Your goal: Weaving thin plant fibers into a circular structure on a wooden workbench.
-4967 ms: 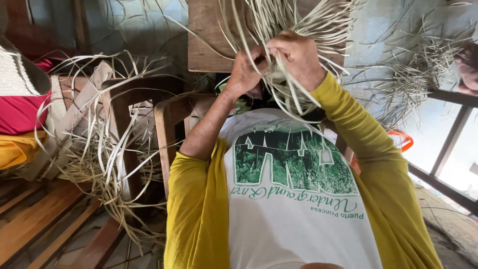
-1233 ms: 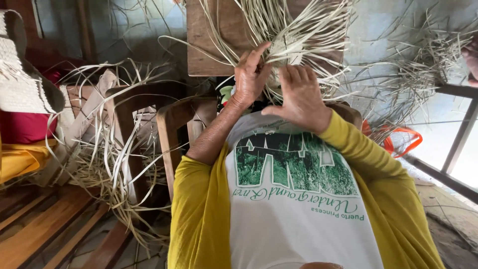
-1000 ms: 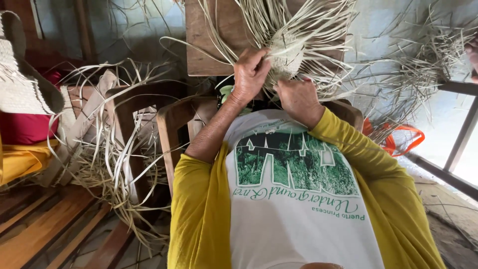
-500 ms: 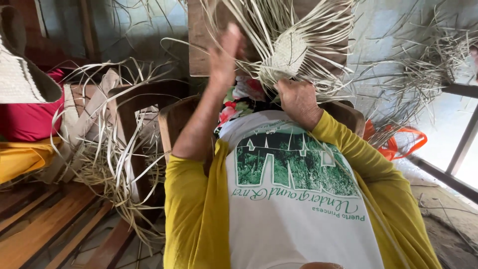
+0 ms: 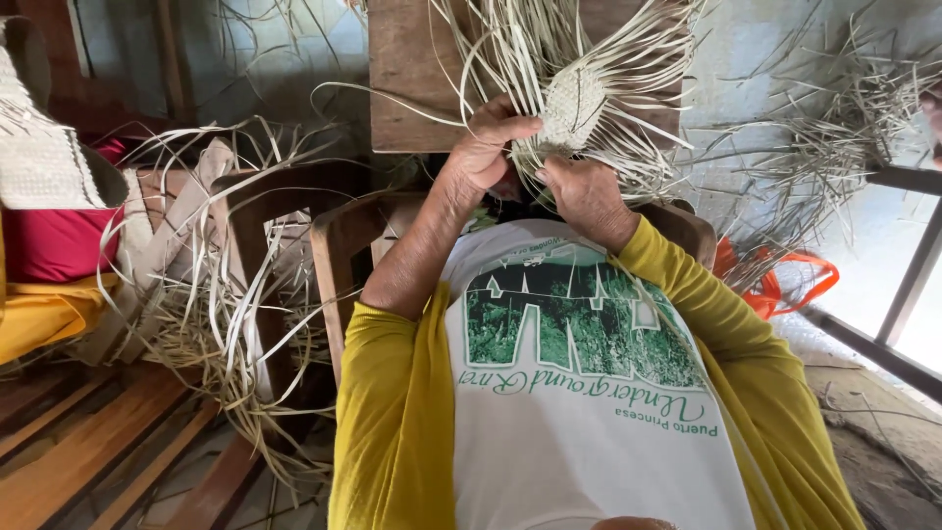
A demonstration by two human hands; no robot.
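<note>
At the far left edge, a pale woven piece (image 5: 39,157) with a dark rim hangs above red cloth (image 5: 54,240) and yellow cloth (image 5: 39,314), and below them run the brown slats of a wooden floor (image 5: 69,451). Moving right, a loose tangle of dry pale strips (image 5: 211,314) spills over a dark wooden chair frame (image 5: 270,196). Next comes your left hand (image 5: 481,152), its forearm bare above a pushed-up yellow sleeve (image 5: 388,422); its fingers (image 5: 515,126) are curled shut, pinching strips at the left edge of the small woven patch (image 5: 571,103). That patch sits just above and between your two hands, in front of a brown wooden board (image 5: 412,79), with long unwoven strips (image 5: 628,49) fanning out from it upward and to the right. Your right hand (image 5: 584,196) lies just below the patch, its back toward you and fingertips (image 5: 548,177) pressed up against the lower strips; you cannot tell how tightly they close, since they fold away under the weave. Below both arms spreads your white shirt with a green print (image 5: 579,334). Farther right, an orange loop (image 5: 795,280) shows beside your right sleeve, another heap of strips (image 5: 834,128) lies against the pale wall, and a dark metal bar (image 5: 913,265) slants at the right edge.
</note>
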